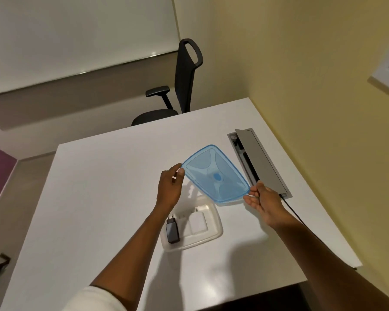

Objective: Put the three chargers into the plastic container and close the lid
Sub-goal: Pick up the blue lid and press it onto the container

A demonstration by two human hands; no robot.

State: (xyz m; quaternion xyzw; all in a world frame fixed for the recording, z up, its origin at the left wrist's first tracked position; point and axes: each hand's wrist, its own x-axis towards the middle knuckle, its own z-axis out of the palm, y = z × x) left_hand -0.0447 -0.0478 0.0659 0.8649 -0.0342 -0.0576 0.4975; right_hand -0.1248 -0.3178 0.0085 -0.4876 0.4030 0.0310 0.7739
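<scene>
Blue lid [215, 173]: held above the clear plastic container [213, 235], left hand [170, 187] and right hand [264, 204] fingers pinching opposite corners. Black charger [172, 230], two white chargers [197, 222]: inside container, on tabletop [99, 198].

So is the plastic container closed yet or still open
Open. Both hands, left and right, hold the blue lid in the air above the container, whose top is uncovered.

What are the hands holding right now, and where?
The blue lid, by opposite corners: left hand at its far-left corner, right hand at its near-right.
</scene>
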